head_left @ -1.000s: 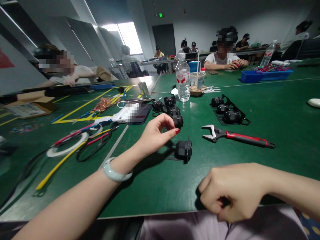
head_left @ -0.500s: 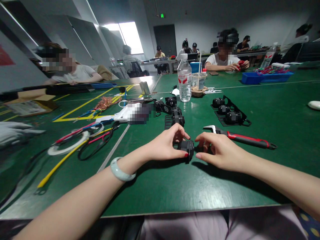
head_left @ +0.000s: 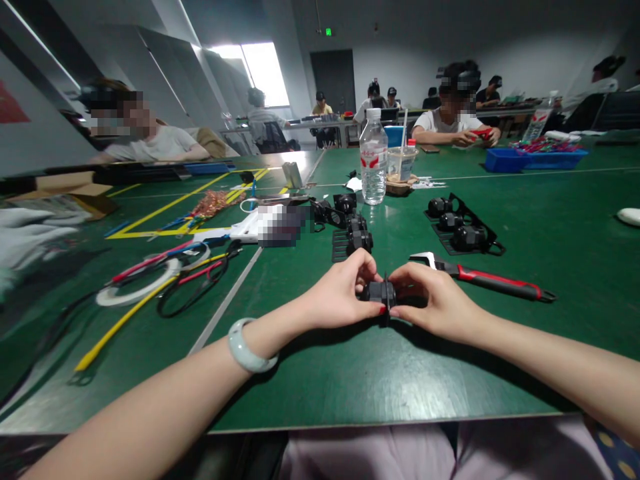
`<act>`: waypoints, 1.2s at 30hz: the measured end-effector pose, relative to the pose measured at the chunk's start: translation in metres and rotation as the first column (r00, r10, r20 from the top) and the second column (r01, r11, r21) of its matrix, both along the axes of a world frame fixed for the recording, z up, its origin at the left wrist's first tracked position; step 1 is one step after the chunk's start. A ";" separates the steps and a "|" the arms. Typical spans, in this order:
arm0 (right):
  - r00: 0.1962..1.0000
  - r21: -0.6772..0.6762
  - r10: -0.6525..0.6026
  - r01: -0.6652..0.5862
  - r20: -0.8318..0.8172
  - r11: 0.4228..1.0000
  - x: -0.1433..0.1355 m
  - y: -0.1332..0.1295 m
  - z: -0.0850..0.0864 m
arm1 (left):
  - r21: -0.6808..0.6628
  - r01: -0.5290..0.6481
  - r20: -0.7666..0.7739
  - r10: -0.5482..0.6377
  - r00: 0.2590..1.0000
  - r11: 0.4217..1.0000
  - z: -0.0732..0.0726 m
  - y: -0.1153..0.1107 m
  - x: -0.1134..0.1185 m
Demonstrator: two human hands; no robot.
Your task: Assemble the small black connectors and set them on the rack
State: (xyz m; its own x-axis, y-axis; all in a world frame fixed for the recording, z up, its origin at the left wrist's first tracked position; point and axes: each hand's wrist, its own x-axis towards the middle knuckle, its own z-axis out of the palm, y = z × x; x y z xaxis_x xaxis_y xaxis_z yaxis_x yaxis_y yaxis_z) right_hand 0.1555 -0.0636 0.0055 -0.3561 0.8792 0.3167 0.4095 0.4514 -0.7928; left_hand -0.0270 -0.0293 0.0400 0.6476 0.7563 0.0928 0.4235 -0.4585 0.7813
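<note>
Above the green table [head_left: 380,380], my left hand [head_left: 343,290] pinches a black threaded fitting [head_left: 379,292] between thumb and fingers. My right hand [head_left: 435,300] closes on the right end of the same fitting, at its thin flange. Just behind my hands is a black plate with black fittings [head_left: 357,233]. Farther right, another black plate carries more fittings [head_left: 467,237]. An adjustable wrench [head_left: 495,280] with a red and black handle lies behind my right hand.
A water bottle [head_left: 373,160] and a cup [head_left: 401,163] stand beyond the fittings. Coloured cables [head_left: 130,320], a white device [head_left: 253,225] and copper-coloured pieces [head_left: 215,205] lie left. Blue trays [head_left: 535,159] are at the far right. Several people sit around.
My right hand has moved left onto the fitting, which it was apart from before. The view has shifted slightly.
</note>
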 end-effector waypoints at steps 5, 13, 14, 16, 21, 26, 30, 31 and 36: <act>0.997 -0.018 0.012 -0.013 -0.071 1.000 -0.001 0.002 -0.004 | -0.054 -0.003 0.039 0.005 0.999 0.999 0.000 0.000 0.001; 0.995 -0.012 0.069 -0.070 -0.065 0.997 0.001 0.007 -0.002 | -0.044 0.023 0.035 -0.022 0.999 0.999 0.001 0.005 -0.001; 0.995 -0.010 0.075 -0.076 -0.069 0.997 0.003 0.009 -0.002 | -0.068 0.024 0.052 -0.021 0.998 0.997 0.003 0.008 -0.003; 0.995 0.015 0.035 -0.033 -0.097 0.999 0.008 0.014 -0.001 | -0.120 0.020 0.096 -0.009 0.995 0.993 0.008 0.017 -0.010; 0.992 0.194 -0.117 0.105 0.051 0.975 0.022 0.026 -0.002 | -0.049 -0.139 0.185 0.145 0.972 0.989 0.021 0.041 -0.025; 0.880 0.292 -0.006 -0.151 0.475 0.944 0.017 0.027 -0.007 | -0.050 -0.126 0.162 0.132 0.978 0.991 0.008 0.043 -0.024; 0.765 0.282 0.011 -0.251 0.644 0.926 0.011 0.024 -0.007 | -0.069 -0.113 0.171 0.123 0.978 0.991 -0.005 0.042 -0.020; 0.747 0.275 0.017 -0.265 0.665 0.924 0.010 0.023 -0.006 | -0.075 -0.108 0.179 0.119 0.977 0.991 -0.007 0.043 -0.020; 0.711 0.261 0.031 -0.299 0.703 0.918 0.009 0.021 -0.005 | -0.071 -0.105 0.206 0.118 0.972 0.992 -0.011 0.045 -0.020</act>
